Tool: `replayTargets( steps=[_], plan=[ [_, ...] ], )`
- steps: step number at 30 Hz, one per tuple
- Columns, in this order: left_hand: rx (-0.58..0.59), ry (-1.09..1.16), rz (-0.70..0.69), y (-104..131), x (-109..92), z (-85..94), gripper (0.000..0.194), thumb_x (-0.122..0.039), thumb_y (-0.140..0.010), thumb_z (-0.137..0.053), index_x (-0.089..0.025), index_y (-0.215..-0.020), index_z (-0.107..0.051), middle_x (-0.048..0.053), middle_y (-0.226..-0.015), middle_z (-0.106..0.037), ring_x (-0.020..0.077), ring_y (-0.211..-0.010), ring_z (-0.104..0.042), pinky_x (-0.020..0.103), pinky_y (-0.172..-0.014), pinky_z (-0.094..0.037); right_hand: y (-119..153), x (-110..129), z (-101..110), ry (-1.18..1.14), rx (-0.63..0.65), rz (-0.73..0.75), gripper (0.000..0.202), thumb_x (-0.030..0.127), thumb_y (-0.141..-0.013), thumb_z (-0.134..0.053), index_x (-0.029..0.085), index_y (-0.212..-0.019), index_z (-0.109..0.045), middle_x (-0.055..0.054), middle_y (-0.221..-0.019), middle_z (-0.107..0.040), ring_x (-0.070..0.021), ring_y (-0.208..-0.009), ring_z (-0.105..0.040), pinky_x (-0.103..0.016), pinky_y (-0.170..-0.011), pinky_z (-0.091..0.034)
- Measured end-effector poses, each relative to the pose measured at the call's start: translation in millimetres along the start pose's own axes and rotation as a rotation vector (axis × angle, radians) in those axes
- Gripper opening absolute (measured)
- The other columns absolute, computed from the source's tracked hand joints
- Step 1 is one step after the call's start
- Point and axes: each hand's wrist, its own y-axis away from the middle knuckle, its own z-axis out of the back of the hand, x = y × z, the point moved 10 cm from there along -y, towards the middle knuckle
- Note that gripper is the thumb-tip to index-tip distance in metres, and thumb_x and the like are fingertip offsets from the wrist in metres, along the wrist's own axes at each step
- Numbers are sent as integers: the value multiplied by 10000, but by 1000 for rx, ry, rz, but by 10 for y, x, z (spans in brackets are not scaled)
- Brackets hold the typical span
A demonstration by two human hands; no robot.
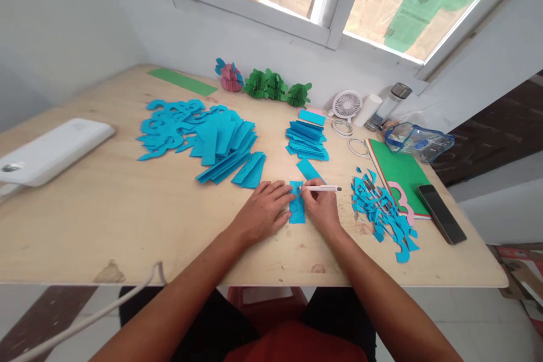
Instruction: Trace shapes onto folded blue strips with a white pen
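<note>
A small blue paper piece (298,212) with faint curved lines lies upright on the wooden table (178,237). My left hand (265,209) rests flat, fingers spread, its fingertips on the paper's left edge. In my right hand (321,203) a white pen (324,188) is pinched, its tip near the paper's upper part. Just above the right hand lies another blue strip (309,169). Folded blue papers (306,140) are stacked behind it. To the left are more folded blue papers (224,138) and curved blue cut-outs (165,124).
Blue scraps (377,203), a green sheet (403,175) and a phone (441,214) are at the right. A small fan (347,105), bottle (388,106) and clear pouch (419,141) stand behind. A white device (55,150) lies far left; green paper crafts (271,85) line the wall.
</note>
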Motion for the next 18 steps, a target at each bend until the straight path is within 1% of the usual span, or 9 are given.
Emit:
replayTargets(
  steps=[10, 14, 18],
  plan=[
    [-9, 12, 3, 3, 1, 11, 356, -244, -889, -526, -199, -1224, -638, 111, -1336, -620, 289, -1283, -512, 504, -1086, -379, 55, 53, 55, 55, -1, 19, 161, 346, -833, -536, 214, -775, -609, 24, -610, -603, -148, -552, -555, -249, -555, -406],
    [3, 9, 6, -1, 5, -1, 347, -246, -887, -528, -212, -1215, -636, 95, -1341, -618, 283, -1290, -507, 492, -1085, -376, 80, 50, 75, 71, -9, 23, 148, 331, -829, -537, 217, -767, -607, 25, -607, -603, -148, -544, -548, -253, -561, -409],
    [11, 9, 10, 1, 13, -13, 344, -249, -894, -511, -195, -1209, -637, 102, -1352, -610, 290, -1298, -498, 496, -1081, -375, 109, 28, 82, 67, -10, 21, 153, 333, -837, -528, 218, -773, -606, 20, -623, -608, -149, -552, -548, -254, -566, -411]
  ],
)
